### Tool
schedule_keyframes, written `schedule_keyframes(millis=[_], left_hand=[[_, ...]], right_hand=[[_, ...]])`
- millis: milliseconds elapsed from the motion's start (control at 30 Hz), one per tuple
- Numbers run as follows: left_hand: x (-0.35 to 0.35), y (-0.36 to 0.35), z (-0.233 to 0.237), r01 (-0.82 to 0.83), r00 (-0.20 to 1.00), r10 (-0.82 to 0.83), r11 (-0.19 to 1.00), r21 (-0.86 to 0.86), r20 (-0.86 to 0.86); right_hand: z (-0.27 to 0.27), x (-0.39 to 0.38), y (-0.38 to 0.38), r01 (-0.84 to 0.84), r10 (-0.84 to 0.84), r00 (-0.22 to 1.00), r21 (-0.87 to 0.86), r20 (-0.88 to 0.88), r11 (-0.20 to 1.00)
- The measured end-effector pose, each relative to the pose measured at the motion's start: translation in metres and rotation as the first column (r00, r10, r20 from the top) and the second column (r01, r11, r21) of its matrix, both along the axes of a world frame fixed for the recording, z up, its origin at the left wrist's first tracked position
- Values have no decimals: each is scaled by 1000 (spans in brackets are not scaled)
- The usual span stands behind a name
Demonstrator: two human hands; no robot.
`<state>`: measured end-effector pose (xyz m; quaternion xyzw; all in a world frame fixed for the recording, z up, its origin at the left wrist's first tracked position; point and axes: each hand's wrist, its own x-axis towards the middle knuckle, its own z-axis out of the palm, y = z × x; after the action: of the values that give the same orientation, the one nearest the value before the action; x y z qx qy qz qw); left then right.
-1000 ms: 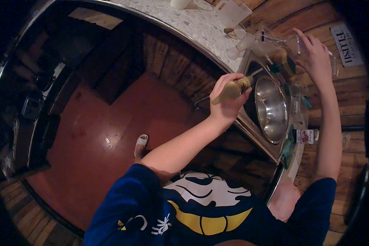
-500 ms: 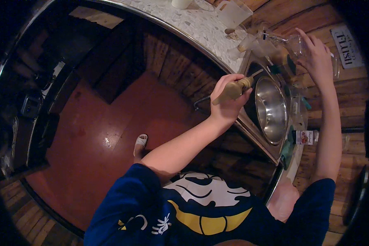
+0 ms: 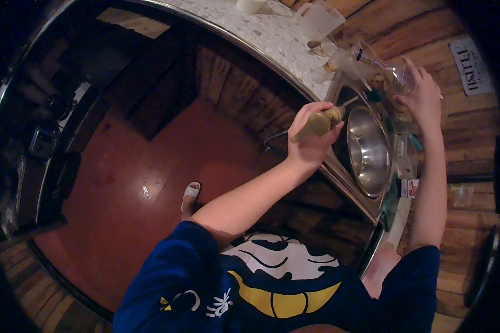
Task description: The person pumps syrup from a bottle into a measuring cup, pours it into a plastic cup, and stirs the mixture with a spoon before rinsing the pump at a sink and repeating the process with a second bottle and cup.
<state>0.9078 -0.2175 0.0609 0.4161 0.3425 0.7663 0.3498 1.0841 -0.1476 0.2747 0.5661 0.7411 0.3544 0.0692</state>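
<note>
My left hand [image 3: 311,136] is wrapped round a gold-coloured soap pump [image 3: 319,123]. Its nozzle points back toward my wrist, and a thin tube [image 3: 350,101] sticks out past the collar over the near rim of the sink. Higher and to the right, my right hand [image 3: 425,100] curls its fingers and thumb about a clear bottle [image 3: 399,79]. The bottle lies tilted, its narrow neck [image 3: 362,54] toward the counter; its far end is partly covered by my hand. Between and below both hands is the round metal sink [image 3: 366,150].
A clear plastic pitcher [image 3: 319,21] and a white cup [image 3: 251,5] stand on the pebble-patterned counter [image 3: 278,44]. Frosted containers [image 3: 353,65] sit at the sink's corner. A small printed box [image 3: 410,188] and a green cloth [image 3: 390,205] are beside the basin. A sign [image 3: 472,66] hangs on the wooden wall.
My right hand has moved slightly down and left with the clear bottle, nearer the sink. The left hand keeps hold of the soap pump, almost in the same place.
</note>
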Motion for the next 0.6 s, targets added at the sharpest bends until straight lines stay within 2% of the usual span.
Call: schedule_keyframes(millis=[467,600], left_hand=[[-3,-2,1,47,999,-47,999,-20,18],[-3,-2,1,41,999,-41,999,-1,25]], right_hand=[[-11,5,0,-13,10,993,-30,-120,999],[-12,7,0,3,-3,997,4,-78,1000]])
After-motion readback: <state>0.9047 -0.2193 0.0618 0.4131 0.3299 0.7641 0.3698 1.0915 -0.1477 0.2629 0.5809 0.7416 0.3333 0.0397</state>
